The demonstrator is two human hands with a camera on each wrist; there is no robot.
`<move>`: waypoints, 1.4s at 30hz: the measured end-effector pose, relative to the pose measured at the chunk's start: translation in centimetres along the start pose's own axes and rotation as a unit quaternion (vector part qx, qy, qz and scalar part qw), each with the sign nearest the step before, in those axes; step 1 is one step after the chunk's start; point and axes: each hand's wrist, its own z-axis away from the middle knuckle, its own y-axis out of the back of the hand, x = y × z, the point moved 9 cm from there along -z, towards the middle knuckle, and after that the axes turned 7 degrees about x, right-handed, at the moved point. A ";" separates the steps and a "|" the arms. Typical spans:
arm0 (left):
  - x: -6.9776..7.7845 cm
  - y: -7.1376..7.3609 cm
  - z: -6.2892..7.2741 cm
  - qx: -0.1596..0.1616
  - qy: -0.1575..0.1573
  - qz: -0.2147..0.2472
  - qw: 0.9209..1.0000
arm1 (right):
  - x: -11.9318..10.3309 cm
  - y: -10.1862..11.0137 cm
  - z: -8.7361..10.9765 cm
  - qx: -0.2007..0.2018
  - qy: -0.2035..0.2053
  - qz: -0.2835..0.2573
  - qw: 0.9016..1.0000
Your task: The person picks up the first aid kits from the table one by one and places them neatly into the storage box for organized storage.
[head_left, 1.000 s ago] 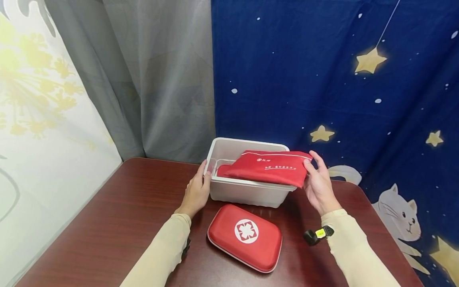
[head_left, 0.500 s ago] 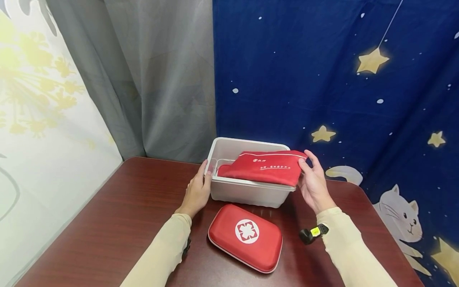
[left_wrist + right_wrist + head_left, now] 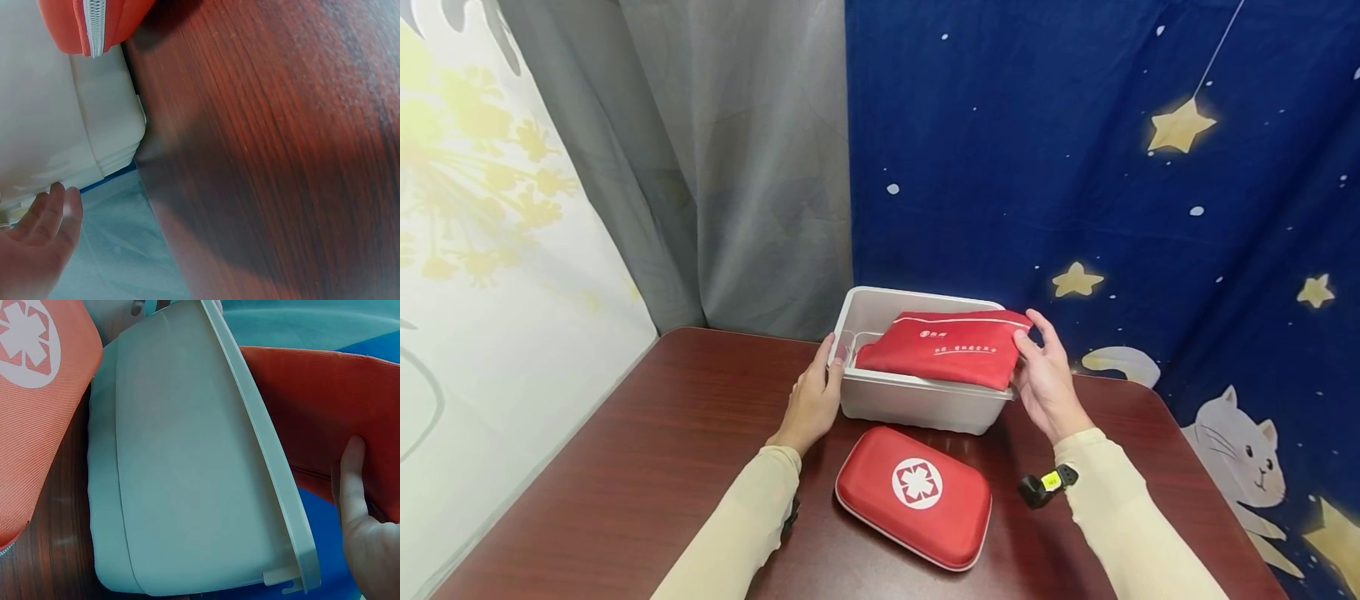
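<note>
A red fabric pouch (image 3: pixel 947 346) with white print and a pale line along its top lies slanted in the white plastic bin (image 3: pixel 925 408), its right end raised over the rim. My right hand (image 3: pixel 1048 379) pinches that right end between thumb and fingers; in the right wrist view, a finger (image 3: pixel 353 481) lies against the pouch (image 3: pixel 312 406). At the bin's left end, my left hand (image 3: pixel 811 400) grips the front corner. The left wrist view shows its fingertips (image 3: pixel 72 203) on the bin's outer wall (image 3: pixel 44 125); the thumb is out of sight there.
In front of the bin, a red hard-shell first aid case (image 3: pixel 917 500) with a white cross emblem lies shut on the dark wooden table (image 3: pixel 625 450). Behind the table hang a grey curtain (image 3: pixel 767 167) and a blue star-patterned curtain (image 3: pixel 1000 167).
My right hand has moved left, carrying the raised end of the pouch further over the bin. The left hand, bin and first aid case have stayed in place.
</note>
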 end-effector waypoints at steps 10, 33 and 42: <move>-0.1 -0.1 -0.1 -0.001 0.001 0.002 1.000 | -0.3 -0.9 0.2 -0.027 0.025 0.076 0.996; -0.3 -0.2 -0.1 -0.010 0.009 0.003 1.000 | -1.1 0.5 1.1 -0.028 0.044 0.072 0.996; -0.3 -0.3 -0.1 -0.013 0.010 0.003 1.000 | -1.6 2.5 1.4 -0.017 0.054 0.061 0.997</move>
